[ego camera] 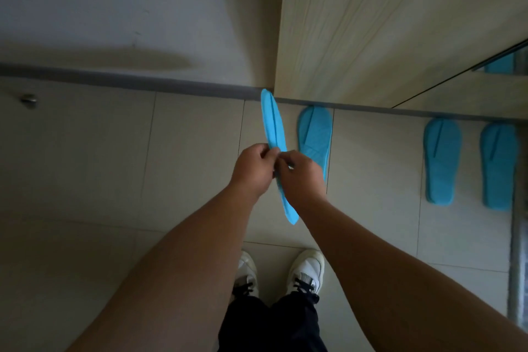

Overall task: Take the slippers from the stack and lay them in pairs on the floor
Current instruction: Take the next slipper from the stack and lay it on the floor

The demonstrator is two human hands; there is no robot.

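Held slipper [275, 120]: blue, edge-on to the camera, running from far (near the baseboard [114, 77]) to near, low end showing below the wrists; held above the floor [185, 151].
Left hand [254, 168]: closed, fingers pinching the held slipper at its middle from the left side.
Right hand [300, 174]: closed, gripping the same slipper from the right; the two hands touch at the fingertips.
Slipper vs hands: passes between both hands, sticking out beyond them at the far and near ends.
Single slipper [314, 137]: flat on the floor just right of the hands, toe toward the wooden cabinet [385, 23]; its near end is hidden by the right hand.
Laid pair [470, 163]: two slippers side by side on the floor, well apart to the right, close together but not touching.
Feet: white sneakers [281, 274] on the tile, near the bottom edge, below the held slipper.
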